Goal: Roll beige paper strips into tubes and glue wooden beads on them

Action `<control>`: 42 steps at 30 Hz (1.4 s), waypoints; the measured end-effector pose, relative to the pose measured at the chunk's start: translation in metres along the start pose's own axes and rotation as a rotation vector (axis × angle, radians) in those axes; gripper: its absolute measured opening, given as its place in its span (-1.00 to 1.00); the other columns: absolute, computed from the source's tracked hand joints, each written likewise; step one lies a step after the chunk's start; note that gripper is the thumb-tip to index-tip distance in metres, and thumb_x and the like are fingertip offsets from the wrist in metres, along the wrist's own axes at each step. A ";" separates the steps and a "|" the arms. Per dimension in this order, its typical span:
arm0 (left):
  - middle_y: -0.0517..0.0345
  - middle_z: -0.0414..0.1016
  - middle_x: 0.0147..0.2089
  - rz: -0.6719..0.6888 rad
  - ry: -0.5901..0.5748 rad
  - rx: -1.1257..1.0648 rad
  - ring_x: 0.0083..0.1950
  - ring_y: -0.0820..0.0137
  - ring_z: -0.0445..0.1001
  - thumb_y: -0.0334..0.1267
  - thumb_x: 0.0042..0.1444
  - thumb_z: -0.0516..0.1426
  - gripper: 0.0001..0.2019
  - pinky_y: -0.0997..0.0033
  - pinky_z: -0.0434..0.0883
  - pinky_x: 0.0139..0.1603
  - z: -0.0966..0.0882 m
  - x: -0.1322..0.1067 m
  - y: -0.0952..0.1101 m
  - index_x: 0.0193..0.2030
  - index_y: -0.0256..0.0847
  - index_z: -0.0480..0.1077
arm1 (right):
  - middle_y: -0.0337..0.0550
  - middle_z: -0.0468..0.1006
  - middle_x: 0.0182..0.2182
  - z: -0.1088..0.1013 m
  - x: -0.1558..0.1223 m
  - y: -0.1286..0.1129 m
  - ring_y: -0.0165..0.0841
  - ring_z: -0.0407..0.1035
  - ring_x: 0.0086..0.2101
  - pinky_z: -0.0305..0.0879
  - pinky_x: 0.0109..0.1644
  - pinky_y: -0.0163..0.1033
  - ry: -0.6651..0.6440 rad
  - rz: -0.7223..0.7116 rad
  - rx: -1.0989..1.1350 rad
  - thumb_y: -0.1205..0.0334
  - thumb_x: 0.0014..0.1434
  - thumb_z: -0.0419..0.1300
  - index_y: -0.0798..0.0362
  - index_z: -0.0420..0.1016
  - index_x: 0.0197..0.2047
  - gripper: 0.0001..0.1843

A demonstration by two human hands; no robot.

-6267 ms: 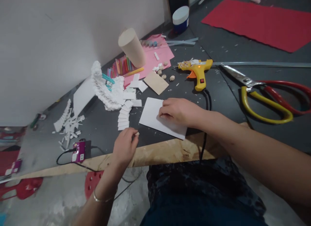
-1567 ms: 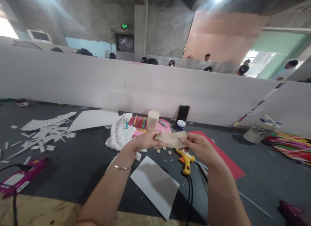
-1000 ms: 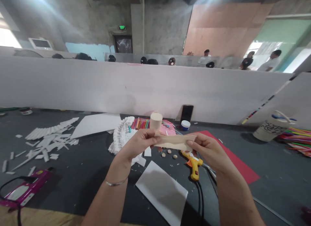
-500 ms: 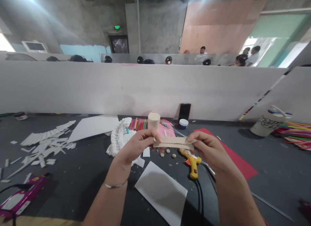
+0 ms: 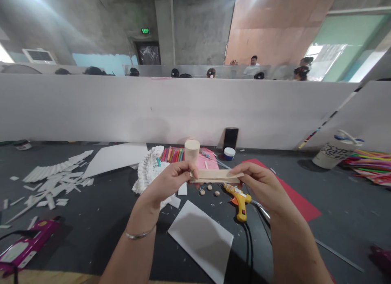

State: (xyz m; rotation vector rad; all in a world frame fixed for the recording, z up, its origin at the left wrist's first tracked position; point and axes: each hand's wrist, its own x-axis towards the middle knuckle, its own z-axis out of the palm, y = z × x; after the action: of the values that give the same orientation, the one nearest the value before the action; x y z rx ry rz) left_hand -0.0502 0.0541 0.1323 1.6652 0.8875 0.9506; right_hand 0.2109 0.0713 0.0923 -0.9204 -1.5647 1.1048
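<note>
I hold a flat tan card piece (image 5: 215, 176) up in front of me, nearly edge-on. My left hand (image 5: 170, 182) pinches its left end and my right hand (image 5: 258, 183) pinches its right end. Both hands are closed on it above the dark table (image 5: 100, 202). Below them lie a white card sheet (image 5: 201, 239) and a yellow glue gun (image 5: 237, 196) with a black cord.
A white frilled paper piece (image 5: 148, 172), a tan paper cylinder (image 5: 192, 150), coloured sticks on pink paper (image 5: 210, 159), a phone (image 5: 230, 138), a small white-lidded jar (image 5: 229, 153), red sheet (image 5: 293, 198), white strips (image 5: 55, 178), a magenta tool (image 5: 26, 243), a partition wall (image 5: 152, 108); people beyond.
The hands left the white sheet on the table, took up the tan card piece and raised it. It has tilted from face-on to nearly edge-on. The view lifted from the table.
</note>
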 end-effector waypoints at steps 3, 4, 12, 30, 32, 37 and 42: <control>0.19 0.47 -0.38 -0.004 0.003 0.047 -0.31 0.46 0.41 -0.40 0.17 0.02 -0.86 0.41 0.27 -0.19 -0.001 -0.001 0.000 -0.34 -0.23 0.38 | -0.26 0.46 -0.48 0.000 -0.001 0.000 -0.48 0.31 -0.50 0.20 -0.46 -0.38 -0.003 -0.001 -0.001 0.31 0.17 0.14 0.00 0.52 -0.28 -0.88; 0.19 0.47 -0.38 0.000 0.005 0.061 -0.30 0.45 0.41 -0.40 0.17 0.01 -0.86 0.40 0.28 -0.18 -0.001 -0.002 0.000 -0.34 -0.23 0.38 | -0.27 0.45 -0.48 0.000 -0.002 0.000 -0.49 0.31 -0.50 0.20 -0.47 -0.38 -0.009 -0.002 0.002 0.30 0.18 0.14 0.01 0.52 -0.29 -0.88; 0.22 0.46 -0.41 -0.001 -0.003 0.055 -0.29 0.47 0.42 -0.41 0.18 0.01 -0.84 0.42 0.30 -0.16 -0.001 -0.001 0.003 -0.34 -0.22 0.38 | -0.25 0.44 -0.45 0.000 -0.002 -0.001 -0.48 0.32 -0.48 0.21 -0.45 -0.38 -0.029 0.010 0.048 0.22 0.20 0.17 0.02 0.51 -0.34 -0.87; 0.12 0.49 -0.46 -0.050 0.119 0.240 -0.40 0.45 0.36 0.01 0.12 0.18 -0.65 0.47 0.23 -0.40 0.009 -0.005 0.010 -0.45 -0.28 0.49 | -0.19 0.52 -0.51 0.009 -0.001 -0.011 -0.39 0.36 -0.49 0.26 -0.44 -0.31 0.129 0.039 -0.088 -0.04 0.09 0.28 0.05 0.51 -0.42 -0.70; 0.14 0.48 -0.48 -0.051 0.154 0.211 -0.42 0.46 0.35 0.00 0.11 0.18 -0.65 0.47 0.23 -0.39 0.010 -0.005 0.009 -0.47 -0.28 0.47 | -0.21 0.52 -0.53 0.012 0.000 -0.012 -0.42 0.34 -0.52 0.24 -0.47 -0.32 0.114 0.049 -0.083 -0.02 0.06 0.31 0.04 0.49 -0.41 -0.71; 0.16 0.49 -0.48 -0.035 0.194 0.196 -0.41 0.47 0.36 -0.03 0.10 0.21 -0.68 0.48 0.24 -0.38 0.010 -0.006 0.010 -0.48 -0.27 0.48 | -0.22 0.56 -0.46 0.011 -0.002 -0.012 -0.40 0.39 -0.48 0.26 -0.45 -0.31 0.074 0.038 -0.036 0.03 0.07 0.32 0.01 0.48 -0.18 -0.70; 0.15 0.50 -0.47 -0.035 0.169 0.238 -0.41 0.47 0.37 -0.06 0.10 0.21 -0.71 0.48 0.26 -0.39 0.011 -0.006 0.013 -0.45 -0.27 0.51 | -0.17 0.60 -0.40 0.008 -0.003 -0.011 -0.39 0.42 -0.45 0.29 -0.42 -0.30 0.077 0.043 -0.087 0.01 0.08 0.32 0.02 0.51 -0.16 -0.67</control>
State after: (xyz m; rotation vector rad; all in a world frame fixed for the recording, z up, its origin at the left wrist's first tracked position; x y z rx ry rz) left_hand -0.0417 0.0417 0.1413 1.7805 1.1777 1.0041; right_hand 0.2038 0.0640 0.1007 -1.0474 -1.5457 1.0264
